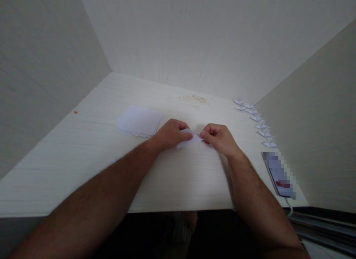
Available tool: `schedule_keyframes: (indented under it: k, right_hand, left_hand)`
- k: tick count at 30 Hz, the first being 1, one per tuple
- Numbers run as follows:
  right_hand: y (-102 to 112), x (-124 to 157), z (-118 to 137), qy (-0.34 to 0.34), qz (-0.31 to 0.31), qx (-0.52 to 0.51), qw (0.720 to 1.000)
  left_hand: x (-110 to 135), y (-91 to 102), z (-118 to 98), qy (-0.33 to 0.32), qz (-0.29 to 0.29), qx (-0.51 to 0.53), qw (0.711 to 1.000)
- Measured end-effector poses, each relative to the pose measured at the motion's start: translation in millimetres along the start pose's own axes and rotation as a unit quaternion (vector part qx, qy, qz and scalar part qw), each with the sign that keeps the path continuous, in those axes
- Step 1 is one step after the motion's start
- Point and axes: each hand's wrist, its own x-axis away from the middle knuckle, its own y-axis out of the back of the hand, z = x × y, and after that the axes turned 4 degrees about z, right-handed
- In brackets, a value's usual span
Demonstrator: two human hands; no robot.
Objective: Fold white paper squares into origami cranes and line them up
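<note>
A small folded piece of white paper (190,138) lies on the pale wooden desk (83,155), pinched from both sides. My left hand (170,133) grips its left part with fingers curled over it. My right hand (219,138) pinches its right tip between thumb and fingers. Both hands rest low on the desk near its middle.
A stack of white square sheets (139,121) lies left of my hands. Several small folded paper pieces (257,120) run in a row along the right wall. A phone (279,174) with a cable lies at the desk's right front. Walls close in the desk on three sides.
</note>
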Motion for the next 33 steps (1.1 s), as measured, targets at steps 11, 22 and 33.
schedule_keyframes:
  k: [11,22,33]
  right_hand:
    - [-11.4,0.4,-4.2,-0.008,0.006,-0.018,1.000]
    - [-16.2,2.6,-1.9,0.015,-0.005,0.054,0.998]
    - [-11.2,2.7,-1.6,0.018,0.006,0.099,0.995]
  left_hand:
    - [0.6,-11.9,-5.3,-0.032,0.044,-0.031,0.998]
    - [2.0,-16.6,-8.2,-0.042,0.066,-0.075,0.994]
    - [0.7,-13.9,-3.2,-0.019,0.030,-0.042,0.998]
